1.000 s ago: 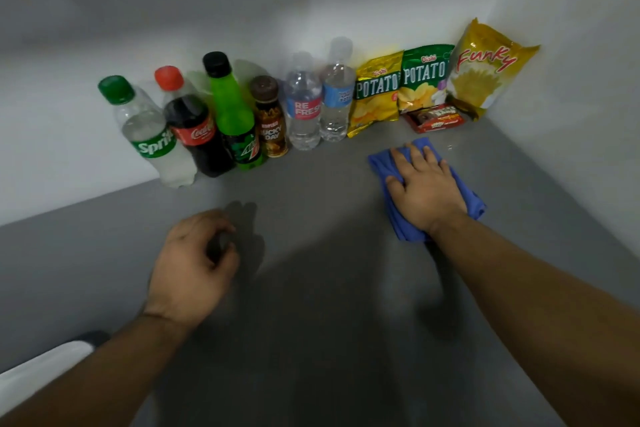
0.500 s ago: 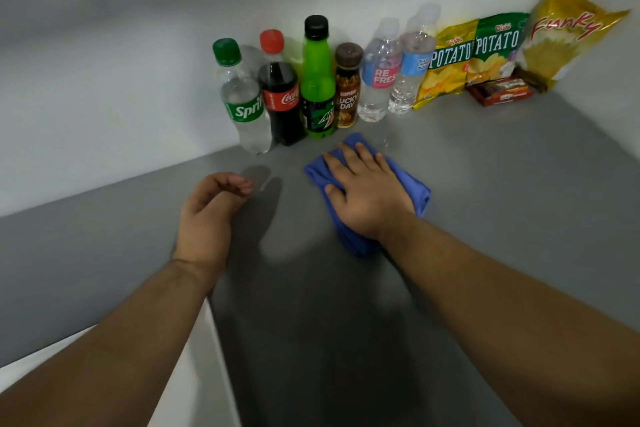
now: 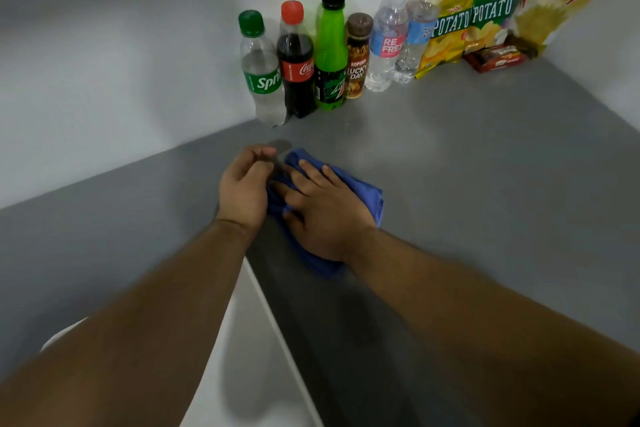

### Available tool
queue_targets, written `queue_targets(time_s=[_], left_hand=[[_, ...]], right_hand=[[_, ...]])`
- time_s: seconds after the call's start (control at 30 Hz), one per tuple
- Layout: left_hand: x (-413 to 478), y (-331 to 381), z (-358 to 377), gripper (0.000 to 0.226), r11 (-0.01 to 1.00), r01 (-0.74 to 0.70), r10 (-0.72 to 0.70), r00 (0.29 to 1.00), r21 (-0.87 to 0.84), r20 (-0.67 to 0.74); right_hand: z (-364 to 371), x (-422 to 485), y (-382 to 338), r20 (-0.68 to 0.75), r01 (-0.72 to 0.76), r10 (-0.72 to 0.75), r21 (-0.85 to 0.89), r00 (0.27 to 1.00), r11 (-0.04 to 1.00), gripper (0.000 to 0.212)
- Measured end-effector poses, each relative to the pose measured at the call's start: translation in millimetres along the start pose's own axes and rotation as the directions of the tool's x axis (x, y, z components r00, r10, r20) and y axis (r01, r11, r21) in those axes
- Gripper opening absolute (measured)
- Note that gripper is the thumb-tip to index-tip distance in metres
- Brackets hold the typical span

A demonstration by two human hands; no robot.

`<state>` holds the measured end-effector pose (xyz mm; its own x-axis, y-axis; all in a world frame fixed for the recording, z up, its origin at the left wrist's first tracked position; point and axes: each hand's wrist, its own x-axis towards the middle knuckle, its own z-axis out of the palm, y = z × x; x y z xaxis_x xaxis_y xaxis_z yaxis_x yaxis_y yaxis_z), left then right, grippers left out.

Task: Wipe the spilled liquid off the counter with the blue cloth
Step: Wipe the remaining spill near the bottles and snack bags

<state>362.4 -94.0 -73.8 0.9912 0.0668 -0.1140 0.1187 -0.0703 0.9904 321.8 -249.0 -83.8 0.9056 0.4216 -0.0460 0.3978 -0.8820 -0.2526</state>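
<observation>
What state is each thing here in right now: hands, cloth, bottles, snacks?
Blue cloth: bunched, lying on the counter under the right hand.
Right hand: fingers straight, pressing on it.
Left hand: fingers curled at the cloth's edge; grip unclear.
Bottles: upright, rowed along the wall.
Chip bags: propped against the wall.
Counter: wetness hard to tell.

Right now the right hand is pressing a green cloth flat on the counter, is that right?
Not quite: the cloth is blue, not green. The head view shows the right hand pressing it flat on the counter.
</observation>
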Motion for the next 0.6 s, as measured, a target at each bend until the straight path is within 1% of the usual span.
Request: queue_targets(time_s=[0.1,0.17,0.2,0.27,0.33,0.43,0.5,0.53,0.57,0.6], left_hand=[[-6.3,-1.9,4.3,0.031,0.975,-0.064,0.050,0.996,0.211,0.069],[-7.7,-2.4,6.1,0.039,0.921,-0.138,0.102,0.988,0.366,0.115],[-7.2,-2.9,6.7,0.040,0.898,-0.171,0.128,0.983,0.406,0.132],[-4.9,-5.2,6.9,0.041,0.885,-0.193,0.152,0.980,0.423,0.129],[-2.5,-8.8,7.1,0.041,0.890,-0.189,0.159,0.981,0.415,0.107],[0.3,-13.4,8.0,0.039,0.909,-0.178,0.158,0.984,0.376,0.084],[1.8,-13.7,9.9,0.039,0.912,-0.175,0.155,0.984,0.371,0.082],[2.3,-13.1,11.6,0.039,0.904,-0.182,0.158,0.983,0.387,0.092],[2.2,-12.2,13.2,0.040,0.890,-0.193,0.162,0.981,0.413,0.107],[1.8,-10.6,14.8,0.041,0.870,-0.207,0.167,0.978,0.448,0.127]], right_hand=[[1.2,-31.8,-10.7,0.040,-0.029,0.029,0.005,0.999,1.000,0.063],[0.6,-61.8,-11.8,0.044,-0.026,0.024,0.033,0.999,0.999,0.061],[0.2,-76.7,-8.6,0.047,-0.024,0.022,0.042,0.999,0.999,0.060],[-2.0,-102.8,3.9,0.069,-0.022,0.019,0.030,0.997,0.999,0.060],[-6.0,-113.4,20.1,0.059,-0.043,0.042,0.008,0.997,0.999,0.060],[-13.3,-86.8,37.1,-0.015,-0.177,0.177,0.003,0.984,0.984,0.059],[-14.8,-56.8,36.6,-0.049,-0.291,0.291,0.005,0.955,0.957,0.059],[-13.9,-47.0,31.7,-0.055,-0.324,0.324,0.016,0.944,0.946,0.059],[-11.1,-43.7,23.8,-0.059,-0.328,0.329,0.030,0.943,0.944,0.060],[-6.4,-47.5,14.5,-0.060,-0.299,0.301,0.038,0.952,0.953,0.060]])
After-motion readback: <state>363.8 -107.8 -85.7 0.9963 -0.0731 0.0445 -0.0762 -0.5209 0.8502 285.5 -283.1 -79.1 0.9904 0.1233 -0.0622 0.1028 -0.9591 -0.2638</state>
